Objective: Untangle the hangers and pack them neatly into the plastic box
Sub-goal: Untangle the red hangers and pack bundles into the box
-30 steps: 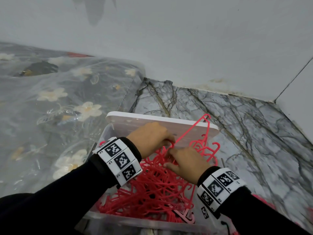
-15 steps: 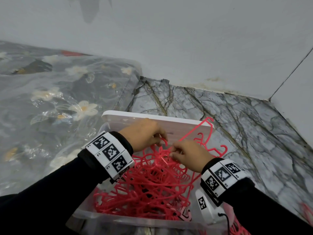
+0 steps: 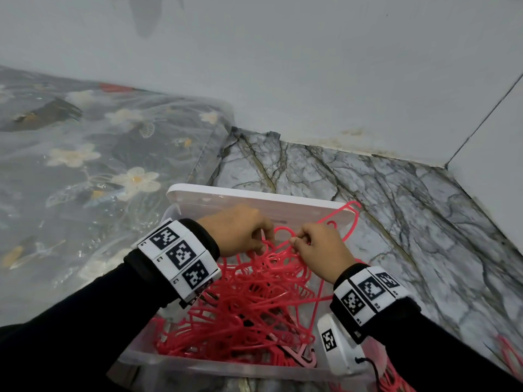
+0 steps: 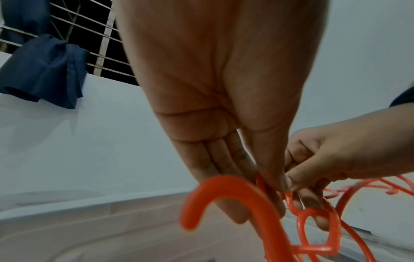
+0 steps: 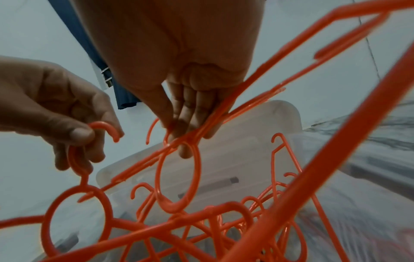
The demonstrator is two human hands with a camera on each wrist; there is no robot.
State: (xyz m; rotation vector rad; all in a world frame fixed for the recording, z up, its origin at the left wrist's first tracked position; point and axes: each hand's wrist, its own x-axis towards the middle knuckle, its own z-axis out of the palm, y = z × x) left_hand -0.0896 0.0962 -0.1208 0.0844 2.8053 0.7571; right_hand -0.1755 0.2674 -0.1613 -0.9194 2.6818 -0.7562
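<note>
A tangle of red plastic hangers point(image 3: 249, 312) fills the clear plastic box point(image 3: 215, 369) on the floor. My left hand point(image 3: 266, 239) pinches the hook of one hanger point(image 5: 100, 127) at the top of the tangle, near the box's far edge. Just to its right, my right hand point(image 3: 297, 244) pinches the neck of another hanger point(image 5: 179, 170) above its round loop. In the left wrist view the left hand's fingers point(image 4: 235, 177) close on a hook point(image 4: 224, 191), and the right hand's fingertips nearly touch them. Long hanger bars point(image 5: 313, 159) cross in front of the right wrist.
The box's white lid point(image 3: 254, 199) stands against its far side. A floral cloth under clear plastic point(image 3: 85, 171) lies to the left, marble floor point(image 3: 382, 207) to the right and a grey wall point(image 3: 283, 66) behind. More red hangers point(image 3: 506, 355) lie on the floor at bottom right.
Both hands have risen a little from the pile, drawing the top hangers up with them. They have drawn slightly apart, each still pinching a hanger.
</note>
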